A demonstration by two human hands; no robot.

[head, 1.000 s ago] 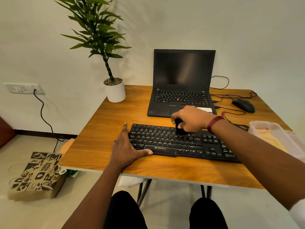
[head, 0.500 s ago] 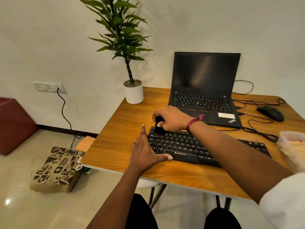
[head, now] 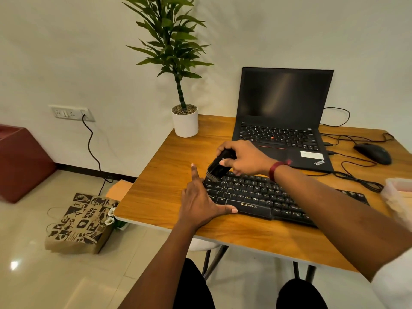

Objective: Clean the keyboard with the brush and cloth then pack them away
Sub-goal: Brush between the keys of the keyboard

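- Nearest the viewer, two bare forearms reach forward over a wooden counter (head: 160,181); a printed paper bag (head: 82,221) sits on the floor to the left.
- The left hand (head: 198,201) lies flat on the counter at the left end of a black keyboard (head: 267,197). Its fingers are straight, its grip is wide and empty, and the thumb rests against the keyboard's front edge.
- At the right edge of the counter, near the right forearm, stands a pale, blurred container (head: 399,192). Whether the cloth is inside cannot be told.
- The right hand (head: 245,159) hovers over the keyboard's far left corner, its grip curled round a small black brush (head: 219,163). The brush tilts down, bristles touching the corner keys.
- Beyond sit an open dark laptop (head: 283,117), a mouse (head: 372,153) with loose cables (head: 356,179), and a white plant pot (head: 185,121).
- Likely risks: a hard stroke could slide the keyboard if the flat hand lifts, bristles at the edge could flick dust onto the counter, and a wide sweep of the right arm could knock the container.
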